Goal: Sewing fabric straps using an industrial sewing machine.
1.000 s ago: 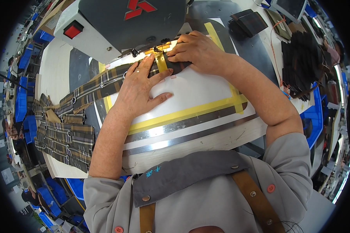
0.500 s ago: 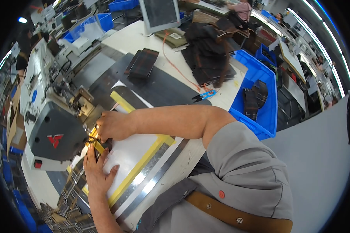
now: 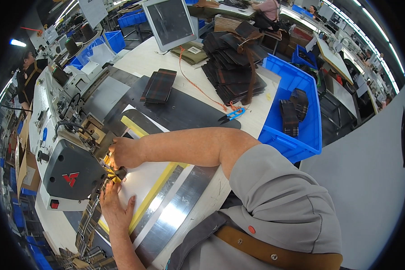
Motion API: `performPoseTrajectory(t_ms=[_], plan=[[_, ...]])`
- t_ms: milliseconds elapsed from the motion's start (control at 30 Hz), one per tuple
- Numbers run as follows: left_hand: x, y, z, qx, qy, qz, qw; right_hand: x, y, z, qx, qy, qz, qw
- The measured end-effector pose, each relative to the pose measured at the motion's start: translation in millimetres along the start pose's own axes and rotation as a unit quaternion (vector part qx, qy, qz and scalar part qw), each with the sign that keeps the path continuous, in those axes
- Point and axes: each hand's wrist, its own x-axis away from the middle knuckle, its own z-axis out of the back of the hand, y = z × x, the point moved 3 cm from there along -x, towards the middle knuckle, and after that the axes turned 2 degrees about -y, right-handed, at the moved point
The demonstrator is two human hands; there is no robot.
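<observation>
A sewing machine (image 3: pixel 72 173) with a grey head stands at my left, its needle area lit. My right hand (image 3: pixel 125 154) is beside the needle, fingers curled down on something mostly hidden beneath them. A small dark piece (image 3: pixel 120 173), apparently fabric, shows just below those fingers, next to yellow parts at the needle. My left hand (image 3: pixel 116 210) lies on the near side of the needle, fingers stretched toward the dark piece and thumb spread. Whether its fingertips touch the piece I cannot tell. Under both hands is a white sheet (image 3: pixel 141 184) edged with yellow tape.
Dark plaid pieces (image 3: pixel 159 85) lie beyond my right forearm. Blue-handled thread snips (image 3: pixel 231 115) and orange cord sit near a large stack of dark pieces (image 3: pixel 231 63). A blue bin (image 3: pixel 310 130) stands at the right. A tablet-like screen (image 3: pixel 171 22) is at the back.
The whole view has shifted slightly. Both hands stay beside the needle; my left fingers sit a little farther back from the dark piece, and my right hand keeps its curled pose.
</observation>
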Motion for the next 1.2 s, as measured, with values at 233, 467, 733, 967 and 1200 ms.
performPoseTrajectory(t_ms=[233, 467, 733, 967, 1200], plan=[[5.3, -15.7, -7.9, 0.03, 0.028, 0.015, 0.999, -16.4, 6.9, -3.2, 0.035, -0.063, -0.014, 0.997], [6.1, -14.9, -3.0, 0.022, 0.004, 0.037, 0.999, -18.1, 8.6, -8.0, 0.062, -0.045, -0.019, 0.997], [11.3, -35.8, 0.1, 0.044, 0.058, 0.104, 0.992, -14.1, 15.6, -14.0, -0.026, -0.035, -0.038, 0.998], [25.2, -72.0, 3.0, 0.022, 0.089, 0.178, 0.98, -16.0, 8.3, -15.5, -0.126, -0.034, -0.019, 0.991], [21.1, -40.3, 19.3, -0.029, 0.109, 0.137, 0.984, 41.0, -6.9, 22.2, -0.094, 0.011, -0.012, 0.995]])
